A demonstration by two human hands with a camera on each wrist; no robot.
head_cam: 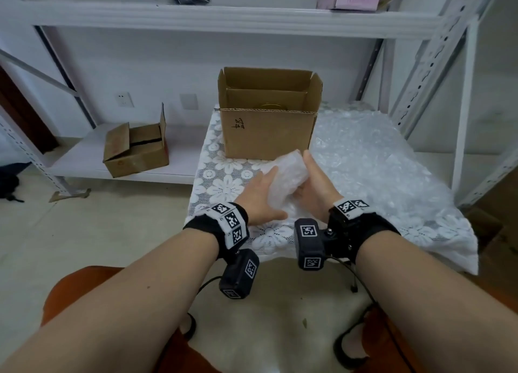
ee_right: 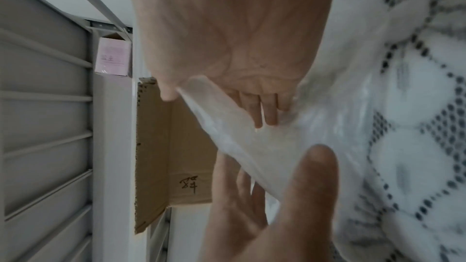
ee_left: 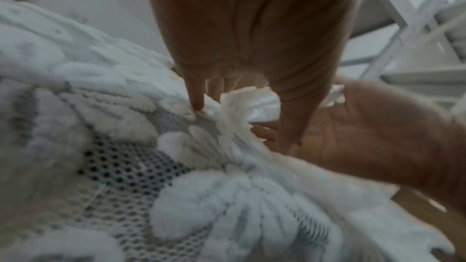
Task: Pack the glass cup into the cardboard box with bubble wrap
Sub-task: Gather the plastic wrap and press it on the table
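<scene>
A rolled bundle of bubble wrap (head_cam: pixel 288 173) lies just in front of the open cardboard box (head_cam: pixel 269 131) on the lace-covered table. My left hand (head_cam: pixel 266 193) holds its left side, fingers over the top and thumb on the near edge. My right hand (head_cam: pixel 311 182) grips its right end, thumb up and fingers underneath. In the right wrist view the wrap (ee_right: pixel 252 136) stretches between my right hand (ee_right: pixel 227 27) and my left hand (ee_right: pixel 277 206), with the box (ee_right: pixel 176 146) behind. No glass cup shows plainly; a faint round rim (head_cam: pixel 273 106) sits inside the box.
A large loose sheet of bubble wrap (head_cam: pixel 364 154) covers the right half of the table. The white lace tablecloth (head_cam: pixel 224 182) shows on the left. A smaller open cardboard box (head_cam: pixel 137 148) sits on the low shelf at left. Metal shelf uprights (head_cam: pixel 437 64) stand right.
</scene>
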